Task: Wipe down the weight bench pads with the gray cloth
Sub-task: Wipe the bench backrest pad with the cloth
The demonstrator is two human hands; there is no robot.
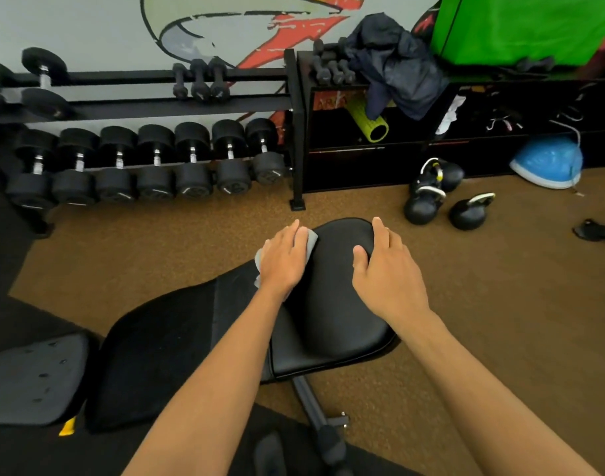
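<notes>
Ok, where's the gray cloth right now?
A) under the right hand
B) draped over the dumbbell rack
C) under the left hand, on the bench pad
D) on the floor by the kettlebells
C: the gray cloth peeks out from under the left hand, whose flat fingers press it on the left edge of the black bench pad, while the right hand rests bare on the pad.

We see the seat pad [332,304], glossy black vinyl with rounded corners, stretching from the centre toward 12 o'clock. The back pad [163,355], duller black, lies at its 8 o'clock. The gray cloth [311,240] sits crumpled on the seat pad's 10 o'clock edge, pressed flat under our left hand [283,259], corners peeking out.
</notes>
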